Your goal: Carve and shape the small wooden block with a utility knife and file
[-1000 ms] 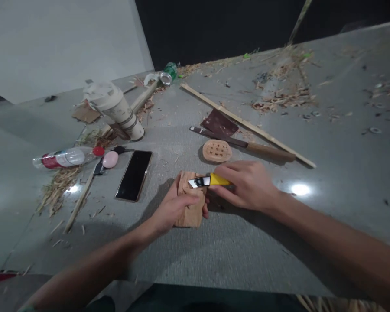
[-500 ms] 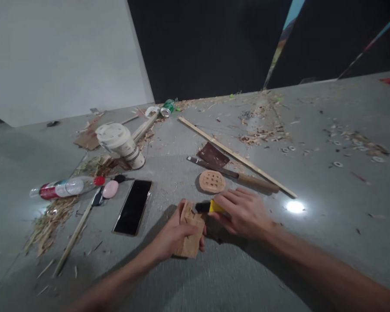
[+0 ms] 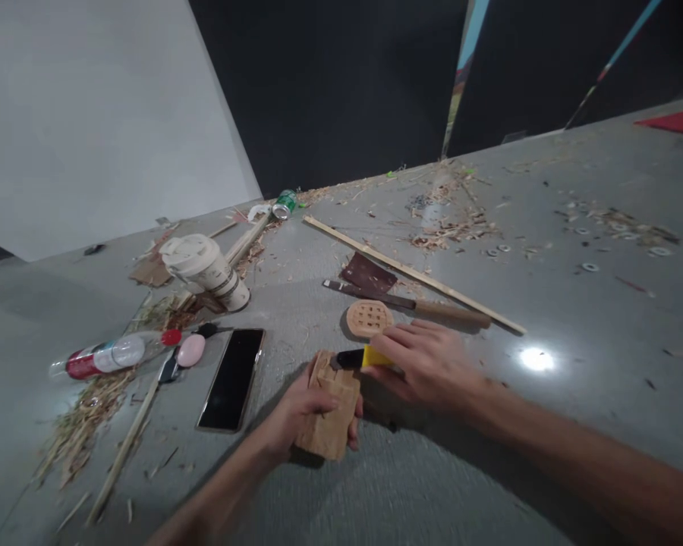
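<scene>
Now clasping the pale, roughly carved wooden block (image 3: 327,428) in the left hand (image 3: 294,413), with fingers and thumb pressed round its sides, and propping it on the grey table (image 3: 546,432) near the front of the scene. Pinching the yellow-handled utility knife (image 3: 369,356) in the right hand (image 3: 426,364), with fingers closed over the handle, and resting the dark blade tip at the block's far upper corner. Compared with a second ago, having drawn the blade back from across the block's top face to that far right edge, and holding the block tipped a little more upright; probably ending one paring stroke and working at the corner instead. Leaving untouched the round latticed wooden disc (image 3: 368,318) just beyond the right knuckles, the wooden-handled blade (image 3: 432,309) and dark brown sandpaper sheet (image 3: 367,273) farther back, and the black phone (image 3: 231,378) lying to the left.
</scene>
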`<state>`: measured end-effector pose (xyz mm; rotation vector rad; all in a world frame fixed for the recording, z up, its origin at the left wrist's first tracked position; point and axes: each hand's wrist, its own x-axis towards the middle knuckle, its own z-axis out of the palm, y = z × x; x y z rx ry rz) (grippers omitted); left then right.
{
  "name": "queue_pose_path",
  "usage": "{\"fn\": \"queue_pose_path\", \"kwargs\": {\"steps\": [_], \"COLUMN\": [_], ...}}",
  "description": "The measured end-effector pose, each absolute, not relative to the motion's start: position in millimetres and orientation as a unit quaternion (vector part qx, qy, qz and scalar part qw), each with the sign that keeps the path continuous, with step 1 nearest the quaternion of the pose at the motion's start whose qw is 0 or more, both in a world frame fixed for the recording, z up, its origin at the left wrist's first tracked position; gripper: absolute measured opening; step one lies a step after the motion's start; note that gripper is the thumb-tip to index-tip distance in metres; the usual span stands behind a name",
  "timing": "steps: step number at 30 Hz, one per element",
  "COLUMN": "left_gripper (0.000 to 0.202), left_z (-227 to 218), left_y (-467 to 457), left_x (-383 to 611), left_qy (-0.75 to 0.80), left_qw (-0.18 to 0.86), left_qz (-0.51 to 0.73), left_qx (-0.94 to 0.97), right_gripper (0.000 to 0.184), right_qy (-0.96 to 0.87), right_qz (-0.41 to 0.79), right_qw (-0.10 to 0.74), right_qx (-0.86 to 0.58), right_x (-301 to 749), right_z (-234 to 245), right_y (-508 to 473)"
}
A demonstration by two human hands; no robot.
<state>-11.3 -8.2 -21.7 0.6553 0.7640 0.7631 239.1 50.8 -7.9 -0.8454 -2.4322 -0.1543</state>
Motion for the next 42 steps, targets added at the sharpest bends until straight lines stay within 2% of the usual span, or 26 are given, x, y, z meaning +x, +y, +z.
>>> {"fn": "queue_pose_path", "kwargs": {"steps": [8,13,17,22,28,34,37,42], "left_gripper": [0.055,0.048,0.052,0.057,0.057,0.081,0.076,0.075], "left_z": [-9,-11,-15,-14,2,1,-7,-16], "left_y": [-7,-1,1,-12,-3,9,7,3], "left_x": [-24,-29,-30,-22,-4,9,13,14], "left_qy": [0.383,0.368,0.364,0.352,0.384,0.447,0.448,0.446], "left_qw": [0.820,0.836,0.839,0.847,0.810,0.721,0.669,0.642], "left_qz": [0.263,0.227,0.225,0.208,0.284,0.385,0.445,0.475], "left_qx": [0.334,0.337,0.336,0.339,0.339,0.363,0.393,0.403], "right_gripper": [0.035,0.036,0.036,0.038,0.042,0.043,0.038,0.029], "right_qy": [-0.925,-0.926,-0.902,-0.820,-0.847,-0.892,-0.899,-0.908], "right_qz": [-0.056,-0.051,-0.058,-0.079,-0.014,0.023,0.034,0.064], "right_qw": [0.231,0.216,0.245,0.320,0.308,0.262,0.254,0.248], "right_qx": [-0.295,-0.305,-0.351,-0.467,-0.432,-0.368,-0.356,-0.331], "right_x": [254,253,249,272,285,264,260,254], "right_z": [3,-3,-8,2,-1,-11,-13,-14], "right_y": [58,52,48,67,63,50,47,40]}}
